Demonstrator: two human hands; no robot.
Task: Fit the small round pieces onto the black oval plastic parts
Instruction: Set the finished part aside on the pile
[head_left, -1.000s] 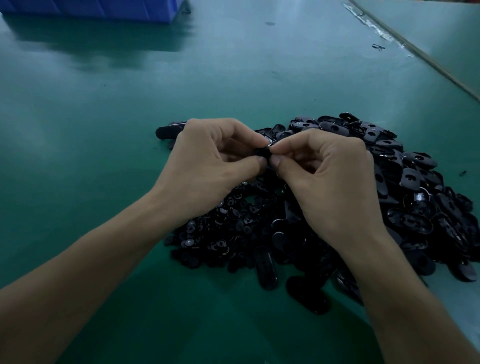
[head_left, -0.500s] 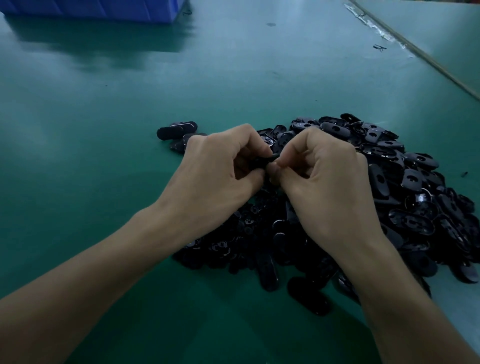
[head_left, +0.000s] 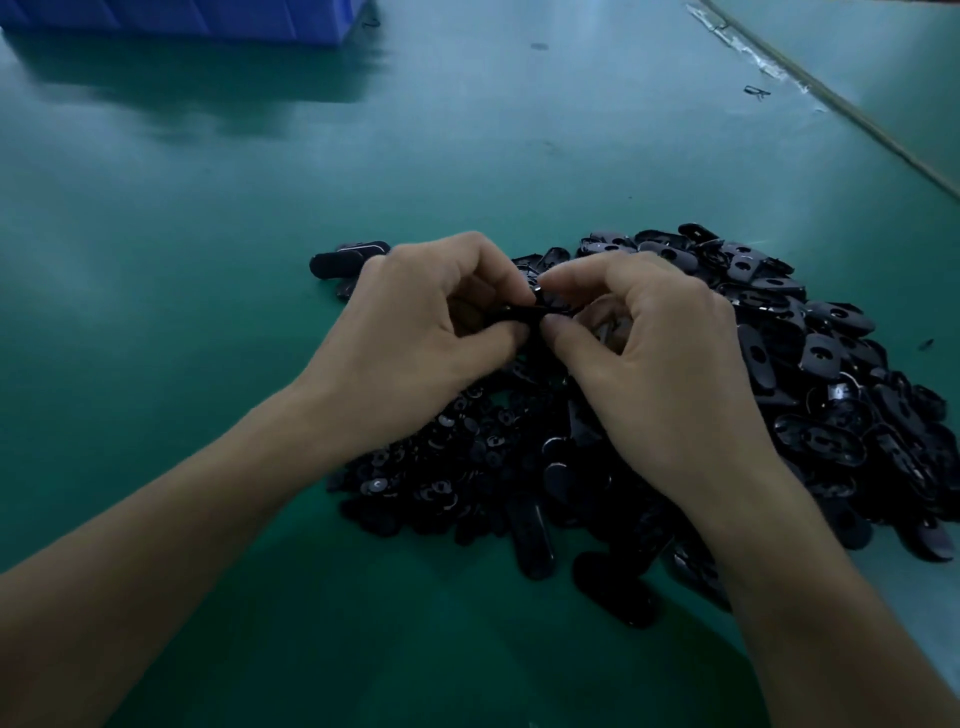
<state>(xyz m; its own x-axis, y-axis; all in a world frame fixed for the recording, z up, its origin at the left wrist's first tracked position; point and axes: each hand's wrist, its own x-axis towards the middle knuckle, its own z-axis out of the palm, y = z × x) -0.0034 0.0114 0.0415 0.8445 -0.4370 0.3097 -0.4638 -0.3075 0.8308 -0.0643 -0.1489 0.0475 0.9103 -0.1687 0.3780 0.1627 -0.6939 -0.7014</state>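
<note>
the black oval part (head_left: 519, 313) is pinched between both hands, left hand (head_left: 426, 332) and right hand (head_left: 665, 364) meeting on it just above the heap. the round piece is hidden under the fingertips, so can't tell if it's seated. pressed in crooked, it could pop out and vanish among the small round pieces (head_left: 441, 452) or the pile of ovals (head_left: 810, 374) on the desk (head_left: 208, 270).

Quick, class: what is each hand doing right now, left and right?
Left hand: closed, pinching a black part.
Right hand: closed, pinching the same black part from the other side.
</note>
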